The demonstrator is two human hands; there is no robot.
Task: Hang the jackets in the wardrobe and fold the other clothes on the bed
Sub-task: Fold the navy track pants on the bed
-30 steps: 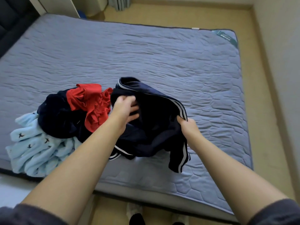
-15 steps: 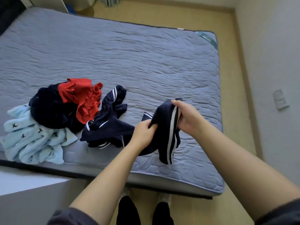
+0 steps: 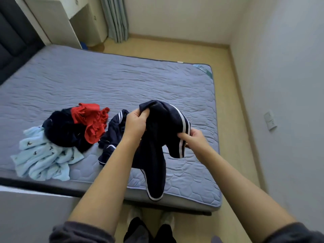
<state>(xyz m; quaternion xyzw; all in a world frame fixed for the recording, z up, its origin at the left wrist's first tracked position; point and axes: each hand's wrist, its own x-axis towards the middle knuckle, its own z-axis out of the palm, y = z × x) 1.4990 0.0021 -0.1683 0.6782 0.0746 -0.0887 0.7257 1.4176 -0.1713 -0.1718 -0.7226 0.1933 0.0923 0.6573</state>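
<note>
I have the navy blue, white-striped track garment (image 3: 163, 120) higher above the grey quilted bed (image 3: 122, 81) than a moment ago. My left hand (image 3: 135, 123) now grips its bunched top and my right hand (image 3: 194, 139) pinches the striped edge, fingers clamped on cloth. It's opening out (jacket or trousers, I can't tell yet). The crumpled heap of red, dark and pale blue clothes (image 3: 59, 137) waits alongside. Beyond the bed are the beige floor (image 3: 175, 50) and a white wall socket (image 3: 270, 121).

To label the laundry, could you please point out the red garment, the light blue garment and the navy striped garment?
red garment (image 3: 91, 120), head view, crumpled middle.
light blue garment (image 3: 43, 156), head view, middle folds.
navy striped garment (image 3: 163, 118), head view, raised dark panel.
</note>
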